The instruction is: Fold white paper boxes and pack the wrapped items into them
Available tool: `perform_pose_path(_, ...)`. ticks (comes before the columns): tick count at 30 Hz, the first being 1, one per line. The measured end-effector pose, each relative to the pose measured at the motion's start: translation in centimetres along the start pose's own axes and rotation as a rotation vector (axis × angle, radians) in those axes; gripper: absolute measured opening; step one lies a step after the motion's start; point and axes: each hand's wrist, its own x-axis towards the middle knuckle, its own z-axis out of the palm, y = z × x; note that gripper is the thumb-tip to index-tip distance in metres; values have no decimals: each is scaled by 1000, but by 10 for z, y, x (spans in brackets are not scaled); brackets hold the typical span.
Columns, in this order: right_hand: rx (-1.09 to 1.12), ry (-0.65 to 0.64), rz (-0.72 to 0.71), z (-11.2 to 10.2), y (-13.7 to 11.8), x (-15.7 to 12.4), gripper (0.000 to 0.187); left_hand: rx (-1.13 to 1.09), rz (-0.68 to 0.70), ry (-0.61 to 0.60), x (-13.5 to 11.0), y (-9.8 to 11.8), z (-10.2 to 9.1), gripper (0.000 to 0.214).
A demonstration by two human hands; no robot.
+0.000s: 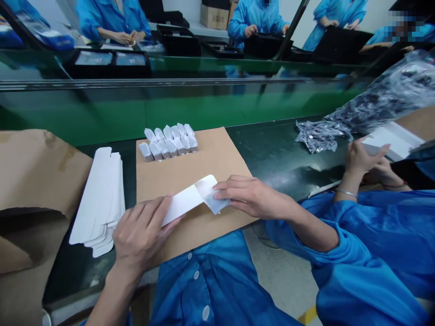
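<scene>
My left hand (141, 233) presses flat on the near end of a flat white carton blank (185, 203) lying on a brown cardboard sheet (204, 167). My right hand (248, 195) pinches and bends the blank's far flap, fingers closed on it. A stack of flat white blanks (100, 194) lies left of the sheet. Two rows of small folded white boxes (170, 140) stand at the sheet's far edge.
A large brown cardboard box (30, 199) sits at the left. A co-worker's hands (365, 160) in blue sleeves work at the right beside plastic bags of parts (374, 108). A green conveyor belt (204, 108) runs behind. People in blue coats sit across it.
</scene>
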Motion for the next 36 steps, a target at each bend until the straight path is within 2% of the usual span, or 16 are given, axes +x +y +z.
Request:
perform_pose_path(1,20,17,6,-4,-3,0,27,-4,7,1,0,-2,-1,48)
perform_pose_path(3,51,136,38,-10,-9,1,27,-11,14,-1,0,-4,-2,47)
perform_pose_path(5,-7,226,48,-9,-14,2,26,-29,23,-6,1,-3,-1,46)
perform_pose_path(9,-367,230,3,15,-18,5,24,-3,-58,28,2,8,0,51)
perform_pose_path(11,-448,229,-7,27,-17,5,25,19,-88,22,2,16,1,51)
perform_pose_path(16,-238,110,-59,26,-16,8,23,-77,-42,-16,0,26,-1,48)
perform_pose_path(18,-222,117,-27,24,-19,10,30,-109,-15,-3,0,27,-2,46)
perform_pose_path(22,-110,322,132,30,-30,12,41,-83,-76,41,0,23,0,47)
perform_pose_path(23,-39,316,153,34,-32,13,42,-66,-81,44,0,23,1,47)
perform_pose_path(26,217,149,238,46,-38,17,51,-28,-86,27,3,33,3,46)
perform_pose_path(27,291,147,292,50,-38,19,53,-28,-101,11,6,39,2,45)
perform_pose_path(29,366,263,429,50,-37,23,47,-54,-141,-20,14,51,1,44)
perform_pose_path(31,340,413,549,37,-25,21,40,-104,-175,-32,24,53,-1,48)
perform_pose_path(33,266,483,617,6,4,9,37,-86,-269,-44,28,36,-4,59)
perform_pose_path(35,178,481,677,-37,52,-14,40,34,-504,-137,22,2,-8,68)
perform_pose_path(36,133,409,718,-60,81,-29,44,107,-666,-238,16,-18,-10,68)
